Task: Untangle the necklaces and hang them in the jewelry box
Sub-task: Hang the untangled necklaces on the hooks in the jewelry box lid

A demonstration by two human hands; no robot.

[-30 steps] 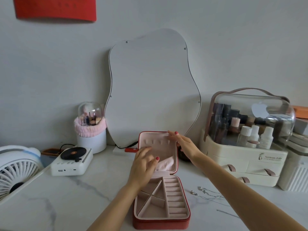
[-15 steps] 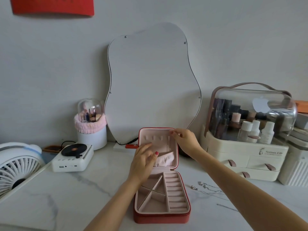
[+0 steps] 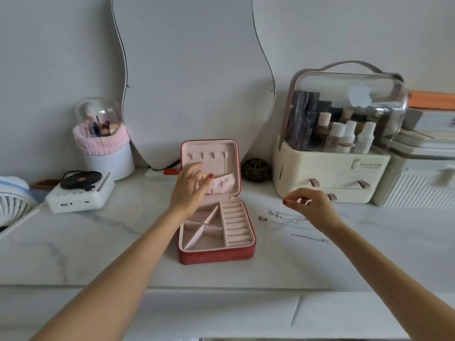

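A red jewelry box (image 3: pixel 216 255) with a pink lining stands open in the middle of the marble table. Its lid stands upright and shows a row of small hooks (image 3: pixel 208 156) above a soft pocket. My left hand (image 3: pixel 190 187) rests against the inside of the lid, fingers relaxed, at the pocket's left edge. Thin silver necklaces (image 3: pixel 278 214) lie tangled on the table to the right of the box. My right hand (image 3: pixel 311 207) hovers just above them with loosely curled fingers and holds nothing.
A wavy mirror (image 3: pixel 192 77) leans on the wall behind the box. A cream cosmetics organiser (image 3: pixel 330 171) stands at the right, a small dark round ornament (image 3: pixel 254 169) beside it. At the left are a brush holder (image 3: pixel 105 148), a white turntable-shaped gadget (image 3: pixel 80 193) and a fan (image 3: pixel 12 203).
My right hand has let go of the lid's top right corner and dropped to the right, over the necklaces. My left hand stays on the lid. The camera has tilted downward.
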